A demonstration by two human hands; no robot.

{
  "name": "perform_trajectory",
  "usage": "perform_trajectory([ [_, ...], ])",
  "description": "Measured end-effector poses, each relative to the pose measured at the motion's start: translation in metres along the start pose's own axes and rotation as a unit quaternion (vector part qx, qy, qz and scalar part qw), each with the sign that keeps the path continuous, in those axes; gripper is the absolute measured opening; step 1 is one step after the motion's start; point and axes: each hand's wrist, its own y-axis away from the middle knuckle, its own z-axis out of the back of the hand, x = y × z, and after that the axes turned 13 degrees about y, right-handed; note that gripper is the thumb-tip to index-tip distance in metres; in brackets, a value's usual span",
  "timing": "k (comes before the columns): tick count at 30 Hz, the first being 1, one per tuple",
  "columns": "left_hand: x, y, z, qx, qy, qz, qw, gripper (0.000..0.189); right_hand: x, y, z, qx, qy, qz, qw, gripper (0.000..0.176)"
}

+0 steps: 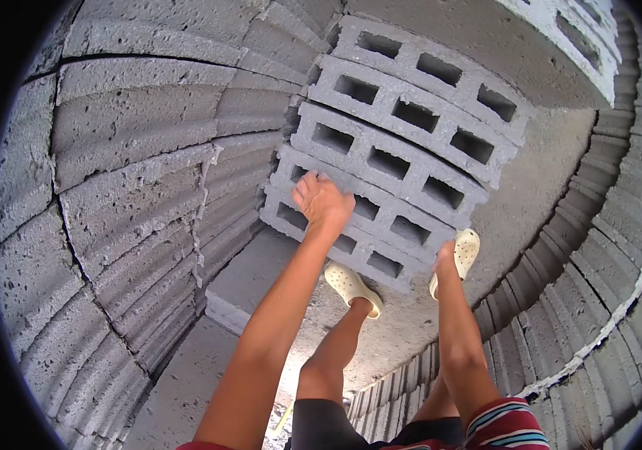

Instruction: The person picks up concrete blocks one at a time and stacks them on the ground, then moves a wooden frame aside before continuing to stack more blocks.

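A row of grey hollow concrete blocks (424, 133) lies in front of me, their rectangular openings facing up. My left hand (322, 201) is on the second-nearest block (389, 217), its fingers curled at the opening near the left end. At that block's right end is my right hand (447, 256), closed against the edge with its fingertips mostly hidden. The nearest block (364, 254) sits against it, close to my feet.
Stacked blocks form a tall wall (133, 120) on the left, and another stack (598, 285) curves along the right. A large block surface (478, 45) juts in at the top. My cream clogs (351, 289) stand on the concrete floor (553, 150).
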Motion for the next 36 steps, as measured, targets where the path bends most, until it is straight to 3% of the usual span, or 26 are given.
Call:
perform_trajectory([
  [2, -0.021, -0.007, 0.014, -0.024, 0.05, -0.024, 0.998, 0.056, 0.006, -0.003, 0.001, 0.029, -0.064, 0.032, 0.997, 0.045],
  [3, -0.027, -0.015, 0.01, -0.014, 0.054, -0.029, 0.998, 0.057, 0.014, -0.006, 0.004, 0.082, -0.122, 0.066, 0.987, 0.044],
  [4, -0.031, -0.025, 0.006, -0.004, 0.055, -0.032, 0.998, 0.059, 0.025, -0.01, 0.008, 0.194, -0.219, 0.094, 0.952, 0.042],
  [9, -0.045, -0.057, -0.002, 0.072, -0.005, -0.008, 0.997, 0.054, 0.064, -0.009, 0.008, 0.231, -0.134, 0.092, 0.959, 0.044],
  [10, -0.04, -0.057, -0.011, 0.007, 0.021, -0.061, 0.998, 0.041, 0.06, -0.015, 0.01, 0.241, -0.129, 0.087, 0.958, 0.044],
  [13, -0.042, -0.067, -0.005, 0.1, -0.01, -0.048, 0.994, 0.038, 0.059, -0.018, 0.008, 0.235, -0.135, 0.072, 0.96, 0.046],
  [22, -0.042, -0.077, 0.0, 0.117, -0.032, -0.029, 0.992, 0.039, 0.063, 0.001, -0.001, 0.195, -0.126, 0.033, 0.972, 0.049],
  [26, -0.045, -0.077, 0.003, 0.142, -0.022, -0.017, 0.989, 0.047, 0.064, -0.001, -0.005, 0.19, -0.112, 0.065, 0.973, 0.051],
  [30, -0.046, -0.057, 0.004, 0.084, -0.032, 0.022, 0.996, 0.058, 0.069, 0.017, -0.001, 0.152, -0.087, 0.126, 0.976, 0.06],
  [32, -0.063, -0.021, 0.019, -0.013, -0.006, 0.023, 1.0, 0.055, 0.049, -0.003, 0.001, 0.143, -0.131, 0.144, 0.97, 0.066],
  [34, -0.073, 0.005, 0.051, 0.157, 0.119, 0.097, 0.976, 0.055, 0.05, 0.048, 0.033, 0.079, -0.198, 0.08, 0.974, 0.068],
  [35, -0.075, 0.021, 0.063, 0.247, 0.231, 0.172, 0.925, 0.05, 0.052, 0.071, 0.056, 0.044, -0.23, 0.053, 0.971, 0.069],
  [36, -0.073, 0.042, 0.068, 0.334, 0.339, 0.242, 0.846, 0.045, 0.036, 0.079, 0.072, 0.062, -0.172, 0.101, 0.978, 0.069],
])
